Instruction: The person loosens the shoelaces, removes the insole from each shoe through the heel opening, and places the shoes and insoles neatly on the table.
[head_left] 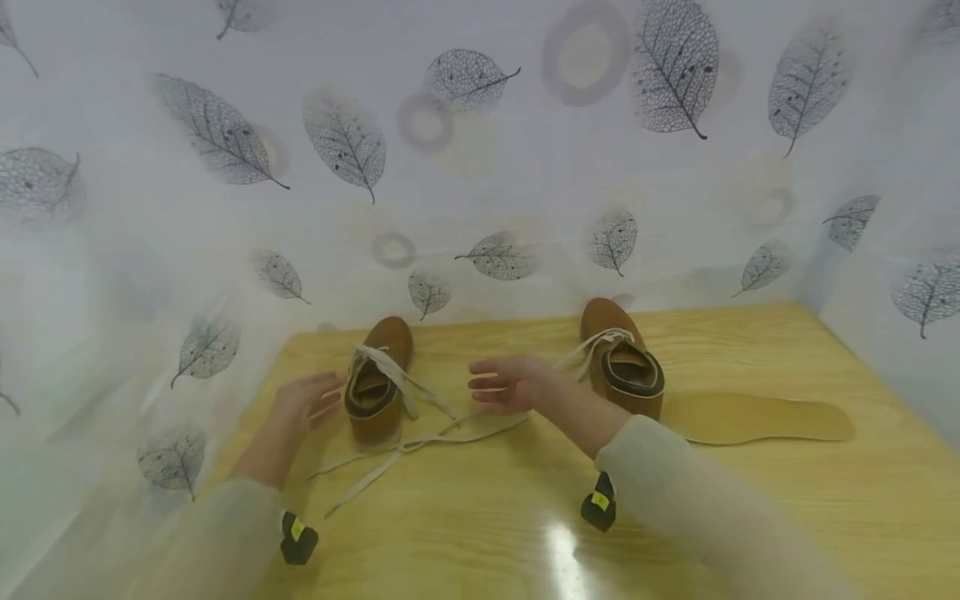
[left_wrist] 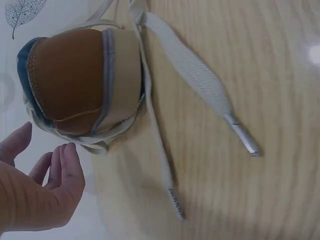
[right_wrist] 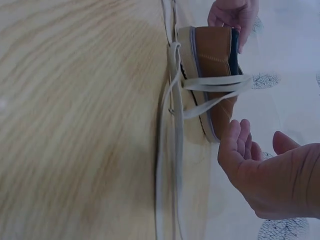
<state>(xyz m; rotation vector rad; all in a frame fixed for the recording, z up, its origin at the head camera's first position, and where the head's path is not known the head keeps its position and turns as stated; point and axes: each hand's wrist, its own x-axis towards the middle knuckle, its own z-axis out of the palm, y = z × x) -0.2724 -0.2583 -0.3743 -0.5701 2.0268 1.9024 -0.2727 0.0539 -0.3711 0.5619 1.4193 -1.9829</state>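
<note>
A brown shoe (head_left: 372, 421) stands on the left of the table, its pale laces (head_left: 390, 367) loose over its side. Just left of its collar is my left hand (head_left: 303, 398), fingers relaxed and holding nothing; the left wrist view shows the shoe's heel (left_wrist: 70, 82) beyond the fingertips. My right hand (head_left: 512, 384) hovers between the two shoes with bent, loose fingers and nothing in them. Another laced brown shoe (head_left: 626, 375) stands to the right, behind my right forearm. On the table in front of the left shoe lies a long pale shoelace (head_left: 465, 437), loosely knotted or crossed.
A flat tan insole (head_left: 765, 419) lies right of the right shoe. The wooden table (head_left: 465, 533) is bounded at the back and sides by white cloth (head_left: 480, 183) printed with leaves. Dark wrist devices (head_left: 299, 538) hang below both sleeves.
</note>
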